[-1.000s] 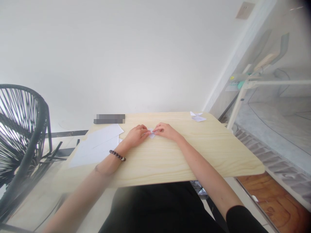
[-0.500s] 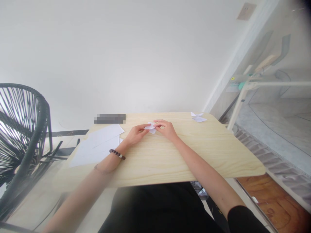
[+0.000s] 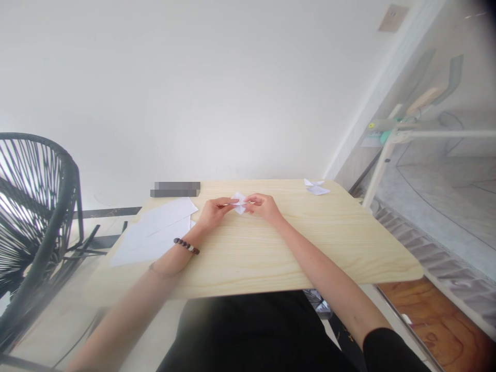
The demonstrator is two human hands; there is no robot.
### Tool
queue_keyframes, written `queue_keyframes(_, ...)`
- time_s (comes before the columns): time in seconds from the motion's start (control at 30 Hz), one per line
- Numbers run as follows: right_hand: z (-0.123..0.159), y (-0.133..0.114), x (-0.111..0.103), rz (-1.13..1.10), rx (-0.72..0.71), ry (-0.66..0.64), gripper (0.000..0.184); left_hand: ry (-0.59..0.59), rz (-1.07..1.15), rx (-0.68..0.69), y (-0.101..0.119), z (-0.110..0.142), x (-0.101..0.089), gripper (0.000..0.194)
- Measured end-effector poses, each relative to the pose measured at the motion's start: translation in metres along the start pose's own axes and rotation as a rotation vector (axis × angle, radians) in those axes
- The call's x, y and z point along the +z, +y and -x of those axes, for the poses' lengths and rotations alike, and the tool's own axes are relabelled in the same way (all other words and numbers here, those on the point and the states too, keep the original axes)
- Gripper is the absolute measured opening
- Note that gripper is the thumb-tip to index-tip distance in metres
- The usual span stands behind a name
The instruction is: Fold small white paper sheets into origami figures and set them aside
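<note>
A small folded white paper [image 3: 239,208] is held between my two hands over the middle of the table. My left hand [image 3: 215,212] pinches its left side between thumb and fingers; a dark beaded bracelet circles that wrist. On the opposite side, my right hand [image 3: 264,207] grips the paper with thumb and fingertips. Points of the paper stick out above and below the fingers, while its sides are partly hidden by them.
White paper sheets [image 3: 155,232] lie at the table's left, below a dark pixelated block [image 3: 175,189]. Another folded paper piece [image 3: 318,190] rests at the back right of the wooden table [image 3: 349,248]. A black woven chair [image 3: 58,170] stands left; a white metal frame [image 3: 382,173] stands right.
Both hands have lifted slightly away from the table surface with the folded paper. The paper shows more of its pointed shape between the fingers now. Sheets and the other folded piece stay put.
</note>
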State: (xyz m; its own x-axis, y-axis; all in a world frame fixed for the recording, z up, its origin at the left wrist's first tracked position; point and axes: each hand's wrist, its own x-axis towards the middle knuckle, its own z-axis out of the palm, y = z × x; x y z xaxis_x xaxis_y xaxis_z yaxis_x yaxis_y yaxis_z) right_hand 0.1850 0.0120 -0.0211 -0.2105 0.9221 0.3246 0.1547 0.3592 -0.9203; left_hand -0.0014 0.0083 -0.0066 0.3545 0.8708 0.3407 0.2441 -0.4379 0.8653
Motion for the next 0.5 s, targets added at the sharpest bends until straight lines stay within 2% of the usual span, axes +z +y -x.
queue_keyframes(0.1, 0.0000, 0.0002, -0.0009, -0.070, 0.056, -0.030, 0.031, -0.010, 0.028, -0.009, 0.0012, 0.0003, -0.0010, 0.036)
queue_keyframes(0.23, -0.0002, 0.0001, -0.0033, -0.088, 0.048, -0.005, 0.030, -0.049, 0.071, -0.008, 0.0052, 0.0016, 0.0005, 0.037)
queue_keyframes(0.4, -0.0008, 0.0015, -0.0043, -0.100, 0.039, -0.001, 0.030, -0.035, 0.089, -0.016, 0.0048, 0.0016, 0.0020, 0.043)
queue_keyframes(0.5, -0.0010, 0.0034, -0.0040, -0.085, 0.050, 0.000, 0.030, -0.072, 0.070, -0.029, 0.0034, 0.0012, 0.0012, 0.040)
